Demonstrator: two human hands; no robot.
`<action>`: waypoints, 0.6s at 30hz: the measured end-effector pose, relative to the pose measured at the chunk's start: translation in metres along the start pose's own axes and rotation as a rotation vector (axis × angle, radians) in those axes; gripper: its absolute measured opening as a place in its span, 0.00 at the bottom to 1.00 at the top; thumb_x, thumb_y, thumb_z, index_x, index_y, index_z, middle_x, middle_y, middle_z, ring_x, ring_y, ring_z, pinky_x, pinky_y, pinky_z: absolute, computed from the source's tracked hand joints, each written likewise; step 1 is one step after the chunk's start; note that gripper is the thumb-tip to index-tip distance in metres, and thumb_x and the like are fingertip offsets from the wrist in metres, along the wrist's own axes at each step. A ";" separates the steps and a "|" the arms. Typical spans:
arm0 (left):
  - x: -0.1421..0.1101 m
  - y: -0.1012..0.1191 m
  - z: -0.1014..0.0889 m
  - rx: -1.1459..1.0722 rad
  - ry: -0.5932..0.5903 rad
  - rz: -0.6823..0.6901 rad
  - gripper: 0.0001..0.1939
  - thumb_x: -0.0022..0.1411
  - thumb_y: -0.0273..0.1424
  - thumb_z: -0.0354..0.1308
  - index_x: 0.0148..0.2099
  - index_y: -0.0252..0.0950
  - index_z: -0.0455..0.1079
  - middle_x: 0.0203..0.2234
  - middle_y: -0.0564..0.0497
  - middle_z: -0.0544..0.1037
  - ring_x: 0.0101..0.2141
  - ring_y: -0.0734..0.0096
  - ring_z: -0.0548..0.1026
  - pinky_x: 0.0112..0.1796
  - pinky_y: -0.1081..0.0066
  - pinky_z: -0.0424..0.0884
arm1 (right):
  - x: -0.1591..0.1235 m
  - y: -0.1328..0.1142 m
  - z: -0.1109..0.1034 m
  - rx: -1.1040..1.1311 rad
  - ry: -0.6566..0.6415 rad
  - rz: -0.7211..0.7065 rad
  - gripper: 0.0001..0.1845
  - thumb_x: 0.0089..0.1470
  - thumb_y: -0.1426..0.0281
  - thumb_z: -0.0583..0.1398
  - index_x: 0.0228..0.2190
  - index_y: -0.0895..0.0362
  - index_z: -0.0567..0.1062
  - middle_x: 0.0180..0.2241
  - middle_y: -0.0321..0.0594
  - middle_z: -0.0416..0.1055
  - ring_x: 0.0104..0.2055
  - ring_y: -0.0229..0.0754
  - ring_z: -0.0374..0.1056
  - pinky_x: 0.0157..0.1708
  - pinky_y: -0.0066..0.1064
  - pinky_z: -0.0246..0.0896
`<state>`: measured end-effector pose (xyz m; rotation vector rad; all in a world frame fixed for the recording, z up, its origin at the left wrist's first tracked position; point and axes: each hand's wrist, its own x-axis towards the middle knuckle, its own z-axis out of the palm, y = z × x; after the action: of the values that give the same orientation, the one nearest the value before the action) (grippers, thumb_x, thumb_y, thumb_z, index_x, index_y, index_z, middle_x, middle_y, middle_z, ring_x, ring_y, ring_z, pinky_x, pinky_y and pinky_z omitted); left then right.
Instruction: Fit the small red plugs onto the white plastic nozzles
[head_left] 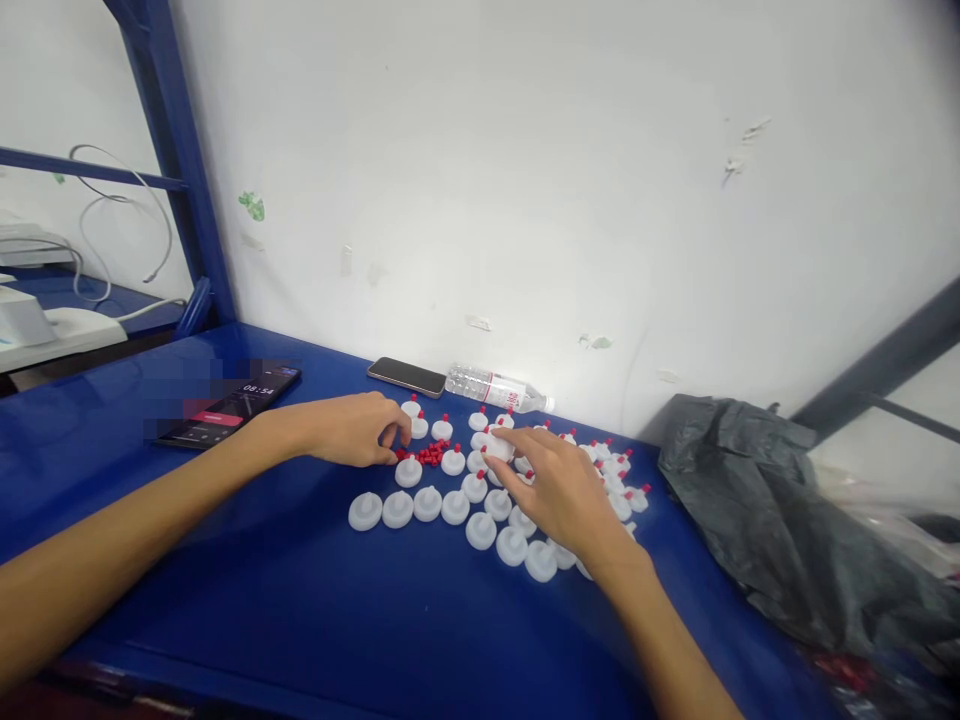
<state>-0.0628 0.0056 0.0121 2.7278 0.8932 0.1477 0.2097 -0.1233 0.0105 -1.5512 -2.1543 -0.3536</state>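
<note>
My right hand (559, 485) pinches a white round plastic cap (498, 446) between thumb and fingers, above other caps on the blue table. At the left edge of a small pile of red tips (433, 454) is my left hand (364, 430), fingers curled and closed; whether a red tip is between them is hidden. Several white caps with red tips on their spouts (453, 461) stand around the pile and beneath my right hand. Nearer to me is a curved row of white caps without red tips (397, 509); my right hand and forearm hide some caps.
A dark phone (406, 376) and a clear water bottle (499, 388) lie along the wall. Another phone (240, 405) with a lit screen showing a timer is at the left. A black plastic bag (795, 530) covers the right side of the blue table (300, 600). Blue frame posts (176, 130) rise at the left.
</note>
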 end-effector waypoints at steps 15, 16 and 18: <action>0.005 -0.006 0.011 -0.002 0.060 0.018 0.05 0.64 0.28 0.60 0.39 0.37 0.78 0.28 0.54 0.81 0.28 0.72 0.74 0.30 0.73 0.62 | 0.001 -0.005 0.002 0.023 -0.056 0.003 0.17 0.63 0.62 0.60 0.51 0.54 0.78 0.47 0.43 0.82 0.48 0.51 0.78 0.47 0.43 0.75; 0.005 -0.007 0.012 0.012 0.060 0.017 0.04 0.64 0.29 0.61 0.38 0.38 0.77 0.29 0.54 0.81 0.28 0.72 0.74 0.31 0.73 0.62 | 0.000 -0.004 0.002 0.022 -0.052 -0.001 0.17 0.63 0.62 0.60 0.51 0.54 0.78 0.47 0.43 0.82 0.48 0.51 0.78 0.47 0.43 0.76; 0.007 -0.008 0.012 0.049 0.077 0.007 0.04 0.64 0.28 0.60 0.38 0.37 0.77 0.30 0.53 0.81 0.30 0.71 0.74 0.32 0.73 0.62 | 0.000 -0.004 0.003 0.025 -0.035 -0.008 0.17 0.63 0.62 0.60 0.50 0.53 0.78 0.46 0.43 0.82 0.47 0.51 0.79 0.46 0.43 0.76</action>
<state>-0.0594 0.0127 -0.0015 2.7881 0.9196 0.2369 0.2050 -0.1232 0.0086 -1.5470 -2.1839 -0.3031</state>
